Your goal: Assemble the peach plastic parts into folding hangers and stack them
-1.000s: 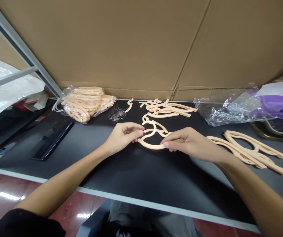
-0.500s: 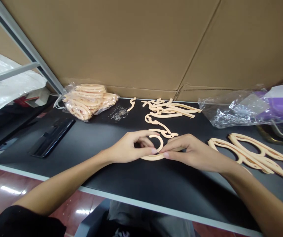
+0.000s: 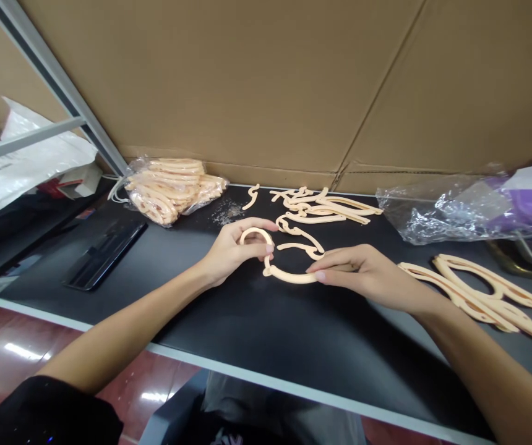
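Nearest us, the black worktop (image 3: 270,346) stretches in front of the curved piece (image 3: 289,276), a pale peach plastic arc that sits low over the worktop's middle. Our right hand (image 3: 363,275) comes in from the right of the curved piece, its grip closed on the arc's right end, thumb and forefinger pinched on it. Our left hand (image 3: 233,250) sits at the left of the curved piece, its grip clamped on a small hook (image 3: 255,232) of the same plastic, just above the arc's left end. We cannot tell whether hook and arc are joined there.

Just behind the curved piece lies a wavy strip (image 3: 300,247). Well apart to its right, a stack of long loops (image 3: 479,290) lies flat. Well apart to its left rests a flat black device (image 3: 106,253).

Farther behind the curved piece we see a heap of loose pieces (image 3: 321,207). A filled clear bag (image 3: 173,188) lies behind and left, a crumpled wrapper (image 3: 442,213) behind and right. The cardboard wall (image 3: 270,80) stands behind everything.
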Demonstrator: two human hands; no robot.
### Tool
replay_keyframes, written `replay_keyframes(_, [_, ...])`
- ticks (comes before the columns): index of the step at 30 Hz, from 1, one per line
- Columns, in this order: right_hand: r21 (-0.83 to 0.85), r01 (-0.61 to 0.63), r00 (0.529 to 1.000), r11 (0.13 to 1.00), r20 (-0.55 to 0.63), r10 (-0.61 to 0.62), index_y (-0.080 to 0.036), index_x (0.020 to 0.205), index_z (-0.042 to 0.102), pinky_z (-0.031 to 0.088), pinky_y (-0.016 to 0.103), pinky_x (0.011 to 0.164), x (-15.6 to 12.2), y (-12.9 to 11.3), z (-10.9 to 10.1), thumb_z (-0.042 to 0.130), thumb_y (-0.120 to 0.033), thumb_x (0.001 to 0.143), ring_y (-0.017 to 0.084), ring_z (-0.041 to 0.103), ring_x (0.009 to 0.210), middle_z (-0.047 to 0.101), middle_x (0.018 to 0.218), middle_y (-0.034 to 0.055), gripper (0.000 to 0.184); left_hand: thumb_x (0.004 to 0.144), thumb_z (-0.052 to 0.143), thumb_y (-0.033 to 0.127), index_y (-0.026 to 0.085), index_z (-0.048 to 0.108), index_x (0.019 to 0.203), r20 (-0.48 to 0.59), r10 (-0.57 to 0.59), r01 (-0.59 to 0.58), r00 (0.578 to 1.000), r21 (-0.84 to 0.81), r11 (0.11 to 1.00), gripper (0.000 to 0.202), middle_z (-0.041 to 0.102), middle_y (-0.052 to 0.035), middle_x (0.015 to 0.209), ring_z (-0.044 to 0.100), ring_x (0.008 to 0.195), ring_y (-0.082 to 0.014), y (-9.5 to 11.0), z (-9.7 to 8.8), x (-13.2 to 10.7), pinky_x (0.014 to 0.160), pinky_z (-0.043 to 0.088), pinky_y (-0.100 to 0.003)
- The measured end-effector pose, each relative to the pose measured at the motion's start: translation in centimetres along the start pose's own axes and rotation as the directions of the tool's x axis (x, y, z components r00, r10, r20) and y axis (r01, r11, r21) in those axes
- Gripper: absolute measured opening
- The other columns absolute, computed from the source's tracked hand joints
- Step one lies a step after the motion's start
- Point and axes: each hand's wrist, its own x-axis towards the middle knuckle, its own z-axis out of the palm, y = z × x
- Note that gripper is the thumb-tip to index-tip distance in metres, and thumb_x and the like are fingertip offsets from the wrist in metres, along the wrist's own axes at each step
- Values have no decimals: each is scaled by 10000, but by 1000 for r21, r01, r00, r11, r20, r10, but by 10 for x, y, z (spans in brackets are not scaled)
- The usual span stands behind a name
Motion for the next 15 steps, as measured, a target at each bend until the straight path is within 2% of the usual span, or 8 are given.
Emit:
replay_keyframes(4, [-38, 68, 998, 997, -15, -68, -198, 912, 804, 490, 345, 759, 2, 1, -1, 690, -485, 814, 219, 663, 832, 746, 916, 64, 323, 666, 835, 195, 124, 674, 919, -44, 27, -27, 999, 11, 1000, 308, 682, -3, 708, 649, 632, -116, 0, 1, 0, 603, 502, -232])
replay_keyframes(11, [-156, 105, 994, 982, -21, -110, -215, 953, 792, 484, 349, 832, 1, -2, 4, 641, -495, 875, 226, 663, 920, 747, 1000, 67, 328, 650, 852, 174, 126, 681, 936, -38, 9, -12, 999, -57, 998, 336, 664, 8, 689, 628, 605, -98, 2, 2, 0, 545, 432, -200])
replay_keyframes(15, [-211, 163, 984, 964, -42, -175, -214, 974, 793, 497, 353, 854, -1, -4, 9, 635, -477, 890, 224, 667, 934, 745, 996, 72, 318, 647, 850, 164, 131, 668, 906, -29, -15, 11, 999, -121, 993, 319, 640, 16, 686, 620, 601, -97, 3, 1, 1, 537, 427, -201])
